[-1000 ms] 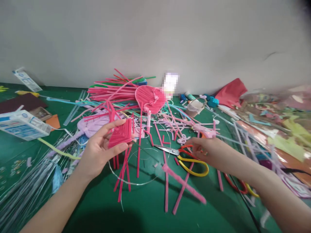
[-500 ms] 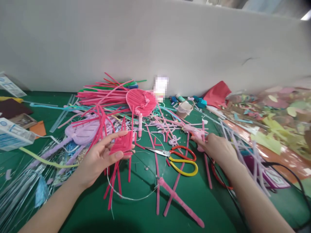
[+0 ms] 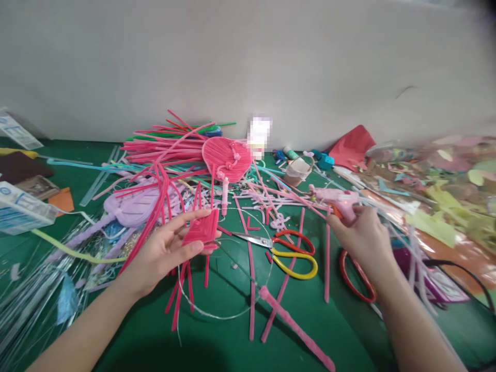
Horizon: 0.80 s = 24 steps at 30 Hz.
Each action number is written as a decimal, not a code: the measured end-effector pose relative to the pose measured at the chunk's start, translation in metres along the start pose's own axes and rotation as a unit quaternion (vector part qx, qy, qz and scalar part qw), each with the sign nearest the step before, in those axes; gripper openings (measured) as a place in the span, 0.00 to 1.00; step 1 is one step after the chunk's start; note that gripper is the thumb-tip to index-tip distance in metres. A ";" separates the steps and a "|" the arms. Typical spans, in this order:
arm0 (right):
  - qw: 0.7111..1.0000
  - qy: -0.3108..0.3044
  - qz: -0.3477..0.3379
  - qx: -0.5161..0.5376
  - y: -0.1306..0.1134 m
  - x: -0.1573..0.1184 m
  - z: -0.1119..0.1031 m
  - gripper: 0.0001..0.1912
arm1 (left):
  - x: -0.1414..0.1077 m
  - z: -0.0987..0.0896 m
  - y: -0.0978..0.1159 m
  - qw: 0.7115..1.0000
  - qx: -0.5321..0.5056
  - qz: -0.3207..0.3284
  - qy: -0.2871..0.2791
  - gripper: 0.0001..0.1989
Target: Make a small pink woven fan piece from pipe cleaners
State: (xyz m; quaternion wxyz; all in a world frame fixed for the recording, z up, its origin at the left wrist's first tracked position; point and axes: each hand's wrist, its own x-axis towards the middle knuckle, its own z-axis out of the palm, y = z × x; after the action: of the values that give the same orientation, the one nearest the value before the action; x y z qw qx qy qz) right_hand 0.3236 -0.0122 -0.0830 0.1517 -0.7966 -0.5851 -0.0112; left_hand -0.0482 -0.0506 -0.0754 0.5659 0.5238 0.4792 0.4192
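Since the left hand (image 3: pixel 159 251) pinches the red panel (image 3: pixel 203 227) left of centre and the right hand (image 3: pixel 362 236) grips the pink glue gun (image 3: pixel 335 196) at right, I'd watch those scissors (image 3: pixel 266 242) between. A low swing across could snag them, tbh.

Premises appear to be a craft workshop; whether a commercial or teaching one cannot be determined. Evidence: a green counter (image 3: pixel 135 341) against a grey partition (image 3: pixel 155 67), bearing bundled pink pipe cleaners (image 3: pixel 166 150), a heart-shaped pipe-cleaner piece (image 3: pixel 215 157), scissors (image 3: pixel 267 244) with red and yellow handles, a pink glue gun (image 3: pixel 335 195), silvery strands (image 3: pixel 29 323) at left and coloured paper scraps (image 3: pixel 445 212) heaped at right.
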 end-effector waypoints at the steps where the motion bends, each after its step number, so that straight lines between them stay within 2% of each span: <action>1: 0.999 0.025 0.027 0.010 -0.005 -0.005 -0.005 0.30 | 0.000 0.001 0.000 1.000 0.002 0.003 0.005 0.24; 3: 0.994 0.079 0.071 0.038 -0.020 -0.018 -0.016 0.25 | 0.000 0.004 0.001 1.000 -0.004 0.003 0.013 0.24; 5: 0.991 0.098 0.059 0.066 -0.038 -0.032 -0.024 0.16 | 0.000 0.006 0.001 1.000 -0.021 0.002 0.007 0.24; 8: 0.986 0.117 -0.014 0.120 -0.062 -0.055 -0.026 0.22 | 0.000 0.006 0.002 1.000 -0.019 0.005 -0.012 0.26; 11: 0.976 0.135 -0.104 0.138 -0.079 -0.075 -0.013 0.21 | -0.001 0.006 0.002 0.999 0.051 0.016 0.002 0.27; 16: 0.966 0.135 -0.171 0.141 -0.089 -0.088 0.009 0.21 | -0.002 0.003 -0.003 0.991 0.125 0.048 0.011 0.30; 24: 0.957 0.159 -0.202 0.133 -0.088 -0.092 0.011 0.18 | -0.004 0.003 -0.007 0.986 0.156 0.051 -0.006 0.33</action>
State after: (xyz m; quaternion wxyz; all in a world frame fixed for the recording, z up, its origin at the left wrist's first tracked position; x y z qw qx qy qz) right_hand 0.2108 -0.0715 -0.0914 0.3417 -0.6225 -0.6983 -0.0902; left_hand -0.0467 -0.0561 -0.0823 0.4582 0.6316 0.5082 0.3646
